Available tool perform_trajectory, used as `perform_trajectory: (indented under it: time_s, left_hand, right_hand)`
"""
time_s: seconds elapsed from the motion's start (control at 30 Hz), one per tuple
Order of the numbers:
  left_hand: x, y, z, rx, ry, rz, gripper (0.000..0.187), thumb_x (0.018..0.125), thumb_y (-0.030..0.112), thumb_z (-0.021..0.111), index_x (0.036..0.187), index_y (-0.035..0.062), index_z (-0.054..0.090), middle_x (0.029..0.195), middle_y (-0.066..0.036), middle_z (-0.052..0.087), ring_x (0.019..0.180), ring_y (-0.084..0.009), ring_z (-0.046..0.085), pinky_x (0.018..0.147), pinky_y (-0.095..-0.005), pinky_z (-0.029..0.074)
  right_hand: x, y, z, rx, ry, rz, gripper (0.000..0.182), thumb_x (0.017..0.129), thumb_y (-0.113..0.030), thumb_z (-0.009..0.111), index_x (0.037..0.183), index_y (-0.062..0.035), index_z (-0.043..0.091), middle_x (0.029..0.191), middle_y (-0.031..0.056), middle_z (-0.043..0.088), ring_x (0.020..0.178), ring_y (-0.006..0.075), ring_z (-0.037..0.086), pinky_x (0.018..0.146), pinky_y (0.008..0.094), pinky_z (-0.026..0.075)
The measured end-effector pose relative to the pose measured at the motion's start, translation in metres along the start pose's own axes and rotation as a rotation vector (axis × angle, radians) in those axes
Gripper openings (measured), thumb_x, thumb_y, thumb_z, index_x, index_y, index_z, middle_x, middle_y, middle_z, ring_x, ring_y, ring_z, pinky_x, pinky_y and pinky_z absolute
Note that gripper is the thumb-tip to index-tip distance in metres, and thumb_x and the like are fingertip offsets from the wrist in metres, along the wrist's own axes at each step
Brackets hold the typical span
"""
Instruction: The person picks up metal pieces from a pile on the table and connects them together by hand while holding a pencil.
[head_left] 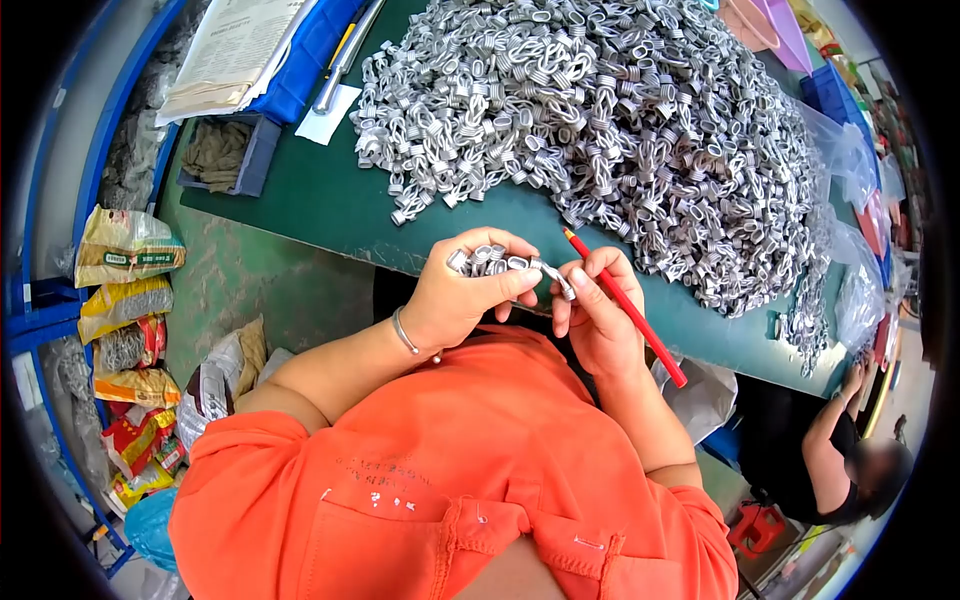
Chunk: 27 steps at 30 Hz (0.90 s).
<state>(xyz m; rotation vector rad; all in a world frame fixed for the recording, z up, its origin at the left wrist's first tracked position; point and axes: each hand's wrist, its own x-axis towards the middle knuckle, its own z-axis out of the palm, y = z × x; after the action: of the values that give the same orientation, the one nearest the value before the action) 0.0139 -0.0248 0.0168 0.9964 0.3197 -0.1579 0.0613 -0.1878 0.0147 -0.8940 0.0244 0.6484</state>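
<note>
My left hand (468, 285), with a bracelet at the wrist, is closed round several small silver-grey metal link pieces (490, 261) with ribbed ends. One metal piece (557, 278) stretches from the left fingertips to my right hand (603, 310), whose thumb and fingers pinch its end. A red pencil (640, 322) is also held in the right hand, slanting between thumb and index finger with its tip toward the table. Just beyond both hands, a large heap of similar metal pieces (600, 110) covers much of the green table (330, 220).
Papers (235, 50) lie over a blue bin (305, 75) at the back left. A grey bin (230, 155) with cloth sits at the table's left edge. Packed sacks (130, 245) line the left shelving. Another person (830, 455) is at the right, near plastic bags (855, 270).
</note>
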Motion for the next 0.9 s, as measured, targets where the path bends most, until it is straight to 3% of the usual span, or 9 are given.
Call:
perform_trajectory:
  time_s: [0.53,0.6,0.63,0.7,0.77,0.83,0.87,0.9]
  left_hand:
    - [0.000,0.001,0.000,0.035,0.038,-0.052,0.017,0.078,0.004,0.062,0.092,-0.0017,0.055,0.071,-0.008,0.060,0.060,-0.0115,0.059,0.044,-0.0194,0.043]
    - [-0.001,0.003,0.000,0.039,0.052,-0.059,0.017,0.078,0.005,0.063,0.092,-0.0015,0.055,0.070,-0.007,0.060,0.061,-0.0110,0.059,0.044,-0.0189,0.043]
    - [-0.001,0.004,0.001,0.159,0.082,-0.035,0.016,0.076,0.005,0.064,0.089,-0.0012,0.056,0.072,-0.007,0.060,0.061,-0.0108,0.059,0.046,-0.0200,0.044]
    - [0.001,0.003,-0.003,0.280,0.112,-0.012,0.015,0.075,0.005,0.065,0.087,-0.0009,0.057,0.073,-0.007,0.060,0.062,-0.0105,0.058,0.048,-0.0210,0.044]
    - [0.008,-0.004,-0.014,0.876,0.112,0.530,0.013,0.073,0.004,0.067,0.082,-0.0007,0.058,0.075,-0.006,0.061,0.064,-0.0100,0.056,0.053,-0.0242,0.045]
    - [0.008,0.001,-0.015,0.915,0.144,0.455,0.013,0.071,0.005,0.067,0.078,-0.0007,0.058,0.075,-0.008,0.060,0.062,-0.0125,0.055,0.055,-0.0271,0.044]
    - [0.007,0.004,-0.016,0.989,0.135,0.418,0.013,0.071,0.006,0.067,0.078,-0.0005,0.058,0.073,-0.009,0.058,0.061,-0.0139,0.055,0.055,-0.0272,0.044]
    - [0.007,0.006,-0.017,1.064,0.126,0.379,0.014,0.070,0.006,0.067,0.078,-0.0004,0.058,0.071,-0.010,0.057,0.059,-0.0154,0.054,0.055,-0.0274,0.043]
  right_hand:
    - [0.000,0.001,-0.002,-0.021,0.013,0.035,0.011,0.087,-0.005,0.051,0.088,-0.0070,0.040,0.078,0.0114,0.056,0.058,0.0141,0.057,0.046,0.0221,0.046]
    - [0.000,0.003,0.000,-0.170,0.077,-0.057,0.013,0.090,-0.009,0.047,0.101,-0.0040,0.044,0.083,0.0103,0.055,0.064,0.0126,0.056,0.053,0.0212,0.046]
    - [0.000,0.004,0.000,-0.170,0.077,-0.057,0.013,0.090,-0.009,0.047,0.101,-0.0040,0.044,0.083,0.0103,0.055,0.064,0.0126,0.056,0.053,0.0212,0.046]
    - [0.001,0.007,-0.004,-0.572,0.103,-0.319,0.030,0.092,-0.014,0.043,0.120,-0.0025,0.041,0.088,0.0083,0.054,0.070,0.0115,0.055,0.059,0.0204,0.044]
    - [0.001,0.009,-0.011,-0.668,0.111,-0.389,0.035,0.092,-0.016,0.043,0.123,-0.0010,0.043,0.089,0.0081,0.053,0.070,0.0130,0.054,0.062,0.0207,0.043]
    - [0.004,0.008,-0.019,-1.043,0.025,-0.586,0.029,0.091,-0.015,0.044,0.114,0.0018,0.051,0.090,0.0092,0.053,0.071,0.0147,0.054,0.064,0.0229,0.045]
    - [0.004,0.011,-0.016,-0.949,0.088,-0.559,0.022,0.088,-0.010,0.049,0.103,0.0034,0.057,0.089,0.0110,0.055,0.071,0.0164,0.054,0.065,0.0248,0.045]
    - [0.004,0.014,-0.018,-0.947,0.088,-0.560,0.022,0.088,-0.010,0.049,0.103,0.0034,0.057,0.089,0.0110,0.055,0.071,0.0164,0.054,0.065,0.0248,0.045]
